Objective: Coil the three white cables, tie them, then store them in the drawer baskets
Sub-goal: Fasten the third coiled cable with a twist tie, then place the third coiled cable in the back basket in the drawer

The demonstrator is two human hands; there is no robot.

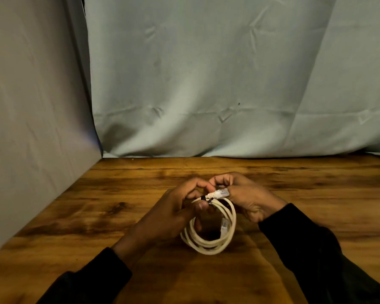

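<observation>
both hands (173,213) pinch the coiled cable (208,240) top.

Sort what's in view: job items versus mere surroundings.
Job: coiled white cable, its plug, dark tie, left hand, right hand.
Surroundings: wooden table, grey cloth backdrop.

Left grip (180,207) and right grip (246,198) curled, nearly touching

I can read no text here. The white cable (208,242) that I hold has a small label (224,226) at about 3 o'clock of its coil, but the print on it is too blurred.
</observation>
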